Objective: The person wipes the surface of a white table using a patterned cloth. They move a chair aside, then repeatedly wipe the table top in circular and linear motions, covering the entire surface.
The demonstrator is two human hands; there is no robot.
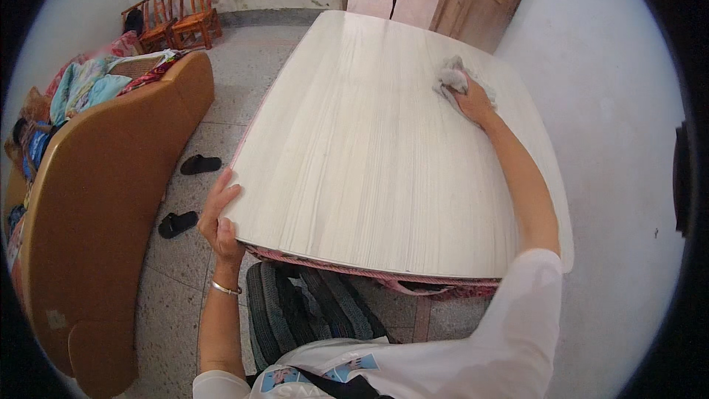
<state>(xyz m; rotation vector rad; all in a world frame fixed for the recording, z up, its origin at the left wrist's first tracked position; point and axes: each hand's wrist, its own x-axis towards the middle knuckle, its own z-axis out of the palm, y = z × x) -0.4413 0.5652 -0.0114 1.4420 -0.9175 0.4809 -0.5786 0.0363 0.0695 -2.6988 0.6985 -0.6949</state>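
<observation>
A wide pale tabletop [354,148] with a streaky wood-grain pattern and rounded corners spreads out before me. My right hand [475,102] reaches far across it and grips a crumpled grey cloth [452,77], which lies pressed against the surface toward the far right. At the near left corner my left hand [219,214] rests on the table's edge, its fingers apart along the rim and the thumb near the corner. A silver bracelet [226,289] circles that wrist. Beneath the near edge hangs a pink and red patterned fabric [413,284].
To the left stands a tan sofa [111,170] heaped with clothes [88,81]. Two black slippers [199,165] lie on the floor between it and the table. Wooden chairs [196,18] stand at the back left, a wooden door [476,0] at the back. A white wall [605,103] borders the right.
</observation>
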